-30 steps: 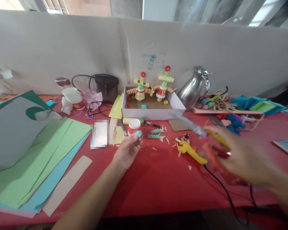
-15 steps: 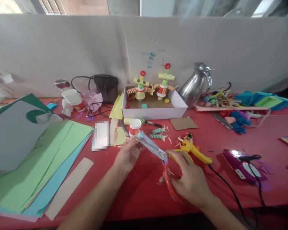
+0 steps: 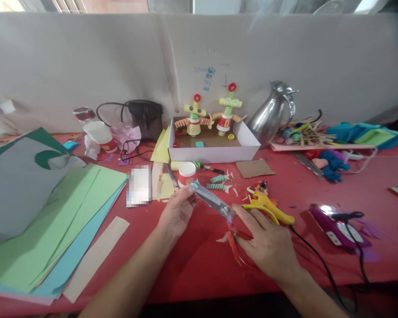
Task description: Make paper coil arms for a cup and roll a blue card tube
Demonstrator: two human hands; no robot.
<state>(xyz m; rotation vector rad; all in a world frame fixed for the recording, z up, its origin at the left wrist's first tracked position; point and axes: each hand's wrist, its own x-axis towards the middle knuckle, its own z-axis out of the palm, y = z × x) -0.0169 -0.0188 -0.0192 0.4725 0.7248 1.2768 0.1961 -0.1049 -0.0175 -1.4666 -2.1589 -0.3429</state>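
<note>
The small light-blue paper piece (image 3: pixel 194 185) was pinched between the left hand's (image 3: pixel 176 214) thumb and forefinger, near the red-and-white paper cup (image 3: pixel 182 179). The right hand's (image 3: pixel 270 243) fingers were closed around the handles of the metal scissors with yellow and red grips (image 3: pixel 214 201), blades at the piece. A slip so near the fingertips could nick them; a loose pinch could skew a cut. Swinging wide, the right hand could knock the yellow plastic glue gun (image 3: pixel 268 203).
</note>
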